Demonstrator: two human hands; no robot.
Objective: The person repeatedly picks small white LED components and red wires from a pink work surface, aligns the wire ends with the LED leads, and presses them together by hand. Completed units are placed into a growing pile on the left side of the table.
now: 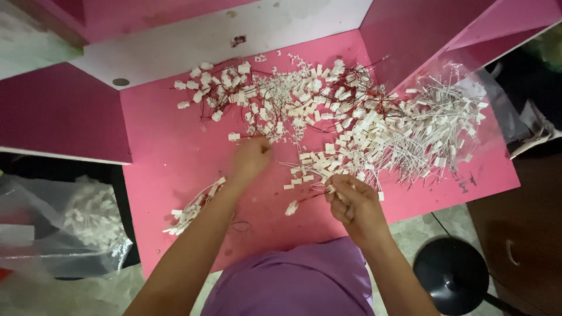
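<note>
Purple cloth (304, 281) fills the near edge, just below the pink table (170, 158). Nearest that table's front edge, the right hand (354, 205) pinches a white-tagged wire (291, 208). Further in, the left hand (252, 159) is blurred; it seems curled over loose tags, though I cannot tell its grip. Beyond both, at the table's back, sprawls the heap of tagged wires (351, 111).

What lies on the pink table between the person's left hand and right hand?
In the head view, loose white connector pieces lie on the pink table between the left hand and the right hand. Below them the table is bare.
</note>
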